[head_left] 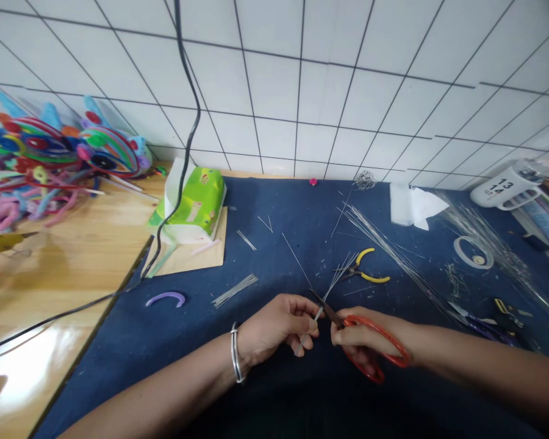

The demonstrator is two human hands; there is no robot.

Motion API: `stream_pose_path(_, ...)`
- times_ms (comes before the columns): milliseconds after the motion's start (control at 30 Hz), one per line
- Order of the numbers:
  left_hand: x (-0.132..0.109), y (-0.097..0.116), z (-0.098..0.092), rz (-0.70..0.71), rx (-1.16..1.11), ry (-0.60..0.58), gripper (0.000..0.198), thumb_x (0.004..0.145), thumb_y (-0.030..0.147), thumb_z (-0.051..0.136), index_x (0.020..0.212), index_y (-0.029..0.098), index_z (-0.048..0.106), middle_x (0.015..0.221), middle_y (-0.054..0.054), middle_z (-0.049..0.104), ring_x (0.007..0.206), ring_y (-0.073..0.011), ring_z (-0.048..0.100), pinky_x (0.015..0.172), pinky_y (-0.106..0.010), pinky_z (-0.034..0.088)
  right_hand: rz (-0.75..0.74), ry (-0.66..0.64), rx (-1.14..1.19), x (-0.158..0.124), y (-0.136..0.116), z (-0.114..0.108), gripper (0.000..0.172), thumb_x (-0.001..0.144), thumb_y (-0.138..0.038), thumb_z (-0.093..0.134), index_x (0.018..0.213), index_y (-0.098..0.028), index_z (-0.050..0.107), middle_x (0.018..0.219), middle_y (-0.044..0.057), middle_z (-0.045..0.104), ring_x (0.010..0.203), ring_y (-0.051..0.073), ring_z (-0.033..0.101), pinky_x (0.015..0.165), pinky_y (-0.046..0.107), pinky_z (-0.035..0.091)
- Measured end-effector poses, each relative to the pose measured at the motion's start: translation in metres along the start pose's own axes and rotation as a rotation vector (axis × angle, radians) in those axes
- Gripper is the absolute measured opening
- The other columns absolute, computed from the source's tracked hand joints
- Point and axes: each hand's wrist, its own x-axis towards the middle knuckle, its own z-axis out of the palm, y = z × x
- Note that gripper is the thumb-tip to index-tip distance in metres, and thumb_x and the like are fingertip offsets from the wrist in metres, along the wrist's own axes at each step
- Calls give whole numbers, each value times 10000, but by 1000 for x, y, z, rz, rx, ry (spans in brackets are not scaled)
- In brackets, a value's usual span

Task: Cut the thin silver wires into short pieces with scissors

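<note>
My left hand (277, 326), with silver bangles on the wrist, is closed in a pinch on a small bundle of thin silver wires (336, 280) that fan up and away from the fingers. My right hand (359, 341) grips red-handled scissors (375, 353), fingers through the loops. The dark scissor blades (327, 308) cross the wires just beyond my left fingertips. Both hands hover low over a dark blue cloth (274, 244) on the table.
Yellow-handled pliers (368, 271) lie just past the hands. Cut wire pieces (235, 289) and long wire bundles (393, 250) are scattered around. A green tissue pack (196, 204), a purple curved piece (166, 298), a tape ring (473, 252), a white mug (507, 186), colourful pipe-cleaner crafts (50, 158) and a black cable (183, 158) surround them.
</note>
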Motion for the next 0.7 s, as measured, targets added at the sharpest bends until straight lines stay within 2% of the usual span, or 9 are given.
stream_pose_path(133,-1,1,2,3,45,-4,255,660,161,603,908,104,602,688,-25,590,500,-73,543,415,-163,432,40,-15,3,-1,-3,-6,310,798,-470,441,846,-164,451,546,-47,473,379,90,483,338,201,412)
stream_pose_path(233,0,1,2,6,52,-15,256,663,150,590,915,106,603,698,-26,588,509,-75,547,415,-163,434,38,-6,-3,-1,-2,-7,366,794,-523,423,860,-164,450,543,-58,447,358,74,453,326,190,395)
stream_pose_path(300,0,1,1,3,45,-17,255,664,139,581,917,104,597,694,-27,588,511,-77,548,417,-164,437,25,18,18,0,0,-6,316,802,-486,426,833,-171,436,536,-68,419,346,57,417,321,175,376)
stream_pose_path(467,1,0,0,-10,27,-4,263,659,144,590,918,97,581,697,-34,593,505,-79,548,415,-168,438,83,10,112,5,5,-2,90,737,-231,466,802,-190,418,509,-89,340,348,31,344,335,129,319)
stream_pose_path(700,1,-2,-1,-7,25,-4,256,660,152,592,912,102,586,713,-36,598,510,-74,550,417,-160,430,131,4,175,2,-4,3,90,684,-172,451,768,-195,428,495,-94,294,350,21,279,336,113,277)
